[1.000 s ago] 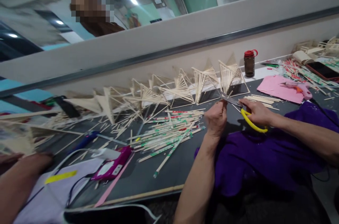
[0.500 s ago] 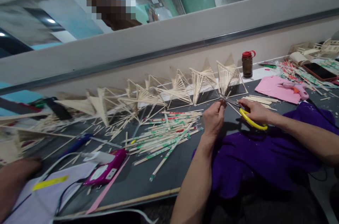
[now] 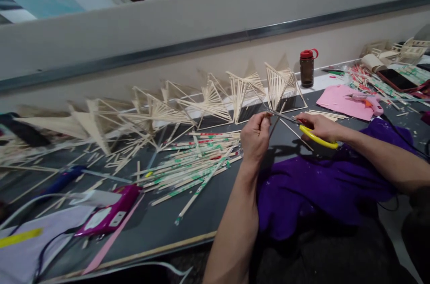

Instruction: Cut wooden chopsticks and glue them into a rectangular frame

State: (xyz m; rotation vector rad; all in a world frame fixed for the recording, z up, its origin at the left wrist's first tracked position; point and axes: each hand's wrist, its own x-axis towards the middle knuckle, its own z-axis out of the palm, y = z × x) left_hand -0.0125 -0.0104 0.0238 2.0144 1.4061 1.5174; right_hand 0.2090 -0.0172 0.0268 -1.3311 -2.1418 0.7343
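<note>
My right hand (image 3: 317,127) grips a pair of scissors (image 3: 317,139) by its yellow handle loops. The blades point left toward my left hand (image 3: 255,136). With fingers pinched, my left hand holds a thin wooden stick (image 3: 297,135) that slants down to the right past the blades. Its held end is hidden in the fingers. Just beyond the hands stands a fan-shaped stick structure (image 3: 278,84). Left of my left hand lies a pile of chopsticks (image 3: 195,163), many in printed wrappers. Loose bare sticks (image 3: 325,115) rest behind my right hand.
More stick structures (image 3: 157,111) line the wall. A brown bottle with a red lid (image 3: 307,69) stands behind. A pink glue gun (image 3: 366,101) lies on pink sheet at right. Purple cloth (image 3: 322,185) drapes the near edge. A magenta power strip (image 3: 110,212) with cables sits at left.
The view has tilted down and turned slightly right. My hands stay together at the scissors and stick, a little farther apart. A nearby person's arm at lower left has mostly left view.
</note>
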